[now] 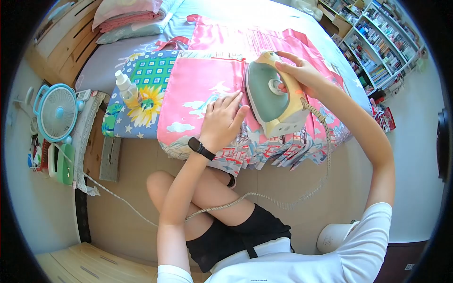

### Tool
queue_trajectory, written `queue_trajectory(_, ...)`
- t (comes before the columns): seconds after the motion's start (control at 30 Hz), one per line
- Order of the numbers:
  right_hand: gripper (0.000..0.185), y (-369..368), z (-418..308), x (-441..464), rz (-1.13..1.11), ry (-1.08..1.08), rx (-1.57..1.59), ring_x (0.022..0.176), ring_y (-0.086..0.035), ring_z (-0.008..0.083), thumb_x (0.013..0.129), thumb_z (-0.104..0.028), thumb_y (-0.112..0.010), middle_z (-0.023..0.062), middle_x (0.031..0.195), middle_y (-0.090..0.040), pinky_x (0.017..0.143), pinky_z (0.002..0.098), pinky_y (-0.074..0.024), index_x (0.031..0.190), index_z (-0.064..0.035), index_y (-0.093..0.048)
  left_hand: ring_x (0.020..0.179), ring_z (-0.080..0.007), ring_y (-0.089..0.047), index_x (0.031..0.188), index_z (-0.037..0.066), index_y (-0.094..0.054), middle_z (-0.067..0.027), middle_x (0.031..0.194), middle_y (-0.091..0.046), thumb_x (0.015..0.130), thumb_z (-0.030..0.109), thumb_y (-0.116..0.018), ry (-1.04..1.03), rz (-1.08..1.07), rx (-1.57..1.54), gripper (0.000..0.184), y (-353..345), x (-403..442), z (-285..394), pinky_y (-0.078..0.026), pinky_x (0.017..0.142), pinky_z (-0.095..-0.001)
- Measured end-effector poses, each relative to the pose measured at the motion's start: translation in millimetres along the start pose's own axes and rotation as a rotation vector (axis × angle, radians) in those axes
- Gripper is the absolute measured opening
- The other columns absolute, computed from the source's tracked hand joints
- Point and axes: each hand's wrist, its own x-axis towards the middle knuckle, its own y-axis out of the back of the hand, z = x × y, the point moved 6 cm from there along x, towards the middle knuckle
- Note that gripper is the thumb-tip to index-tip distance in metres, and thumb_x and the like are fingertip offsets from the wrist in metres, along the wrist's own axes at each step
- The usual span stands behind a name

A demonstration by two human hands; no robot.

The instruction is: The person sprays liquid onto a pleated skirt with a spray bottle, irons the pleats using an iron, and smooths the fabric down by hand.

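Note:
A clothes iron point(267, 89) with a green body and a cream handle stands on its side or tilted over a pink printed cloth point(188, 89). My right hand point(302, 73) is wrapped round the iron's handle, thumb and fingers partly hidden behind it. Just left of the iron, my left hand point(224, 118) lies flat on the cloth with its fingers stretched out, and a black band sits on that wrist. The pleated lower edge of the cloth hangs over the bed's side. From the iron's rear, a braided cord point(329, 155) drops and runs across my legs.
A white spray bottle point(125, 86) stands on a patterned pad point(153, 70) at the left. Further left, a blue fan point(57, 112) sits on a small lace-covered table. Pillows point(130, 28) lie at the bed's head. A bookshelf point(380, 45) fills the far right.

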Motion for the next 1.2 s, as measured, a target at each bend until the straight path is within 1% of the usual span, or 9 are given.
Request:
queue_trajectory(0.5, 0.075, -10.3, 4.6, 0.2, -0.055, -0.062, 0.104, 0.075, -0.066, 0.0262, 0.085, -0.024, -0.065, 0.0217, 0.110, -0.054, 0.067, 0.0366, -0.0579, 0.142, -0.0045, -0.020, 0.121, -0.0260, -0.042, 0.134, 0.003, -0.042, -0.0114, 0.132, -0.048, 0.095, 0.043, -0.035, -0.010, -0.107, -0.010, 0.057, -0.3, 1.7, 2.9, -0.025, 0.101, -0.0422)
queue_trajectory(0.73, 0.058, 17.2, 4.5, -15.1, -0.010, -0.022, -0.150, 0.089, -0.063, 0.0167, 0.090, -0.026, -0.057, 0.0133, 0.110, -0.058, 0.075, 0.0303, -0.0550, 0.138, -0.0057, -0.031, 0.115, -0.0290, -0.046, 0.134, 0.004, -0.040, -0.0157, 0.120, -0.055, 0.096, 0.038, -0.037, 0.022, -0.023, -0.159, 0.052, 5.1, 0.6, 1.7, -0.028, 0.099, -0.0429)
queue_trajectory(0.8, 0.050, 31.6, -9.5, -31.4, -0.166, 0.393, -0.235, 0.092, -0.062, 0.0151, 0.089, -0.026, -0.057, 0.0119, 0.113, -0.056, 0.080, 0.0286, -0.0510, 0.132, -0.0041, -0.042, 0.112, -0.0297, -0.049, 0.132, 0.003, -0.042, -0.0165, 0.117, -0.057, 0.096, 0.035, -0.038, 0.029, 0.033, -0.217, 0.048, 10.7, 2.0, 3.2, -0.031, 0.097, -0.0416)
queue_trajectory(1.03, 0.038, 116.7, 16.9, -181.0, 0.666, 0.945, -0.083, 0.098, -0.057, 0.0220, 0.085, -0.013, -0.053, 0.0130, 0.112, -0.055, 0.086, 0.0335, -0.0458, 0.118, 0.0057, -0.052, 0.088, -0.0307, -0.058, 0.113, 0.001, -0.056, -0.0154, 0.096, -0.063, 0.094, 0.019, -0.044, -0.083, 0.246, -0.409, 0.028, 44.9, 3.8, 26.5, -0.044, 0.078, -0.0370)
queue_trajectory(1.07, 0.033, 112.2, 20.2, -210.7, 0.473, 1.100, 0.015, 0.109, -0.051, 0.0288, 0.089, -0.024, -0.049, 0.0168, 0.113, -0.054, 0.094, 0.0429, -0.0381, 0.110, 0.0005, -0.055, 0.084, -0.0308, -0.058, 0.109, 0.001, -0.058, -0.0144, 0.091, -0.064, 0.094, 0.018, -0.045, -0.129, 0.271, -0.415, 0.026, 49.3, 4.1, 29.6, -0.044, 0.076, -0.0380)
queue_trajectory(1.1, 0.036, 105.3, 16.7, -229.7, -0.139, 1.135, 0.582, 0.113, -0.047, 0.0292, 0.087, -0.029, -0.049, 0.0142, 0.115, -0.054, 0.096, 0.0457, -0.0339, 0.113, -0.0049, -0.057, 0.076, -0.0298, -0.057, 0.104, 0.002, -0.060, -0.0130, 0.085, -0.064, 0.093, 0.017, -0.046, -0.162, 0.350, -0.430, 0.023, 54.3, 3.5, 32.6, -0.044, 0.071, -0.0380)
queue_trajectory(1.13, 0.037, 86.8, 9.6, -272.3, 0.319, 1.425, -0.043, 0.108, -0.048, 0.0223, 0.086, -0.033, -0.049, 0.0073, 0.111, -0.057, 0.096, 0.0419, -0.0308, 0.115, -0.0121, -0.059, 0.076, -0.0298, -0.057, 0.104, 0.002, -0.060, -0.0130, 0.085, -0.064, 0.093, 0.017, -0.046, -0.117, 0.363, -0.409, 0.023, 60.6, 1.6, 33.0, -0.044, 0.071, -0.0380)
queue_trajectory(1.17, 0.032, 88.9, 17.0, -308.4, 0.460, 1.602, 0.132, 0.097, -0.042, 0.0259, 0.078, -0.031, -0.057, 0.0130, 0.102, -0.053, 0.086, 0.0353, -0.0350, 0.102, -0.0089, -0.058, 0.074, -0.0291, -0.057, 0.102, 0.002, -0.061, -0.0130, 0.084, -0.064, 0.093, 0.017, -0.046, -0.067, 0.332, -0.427, 0.022, 64.8, 0.6, 35.0, -0.044, 0.069, -0.0371)
queue_trajectory(1.2, 0.028, 86.9, 5.8, -336.3, 0.863, 1.702, -0.049, 0.089, -0.052, 0.0102, 0.083, -0.042, -0.057, -0.0072, 0.094, -0.060, 0.081, 0.0329, -0.0388, 0.096, -0.0191, -0.067, 0.072, -0.0284, -0.058, 0.101, 0.003, -0.061, -0.0130, 0.082, -0.064, 0.093, 0.016, -0.047, -0.020, 0.302, -0.454, 0.021, 63.4, -0.3, 34.6, -0.044, 0.067, -0.0362)
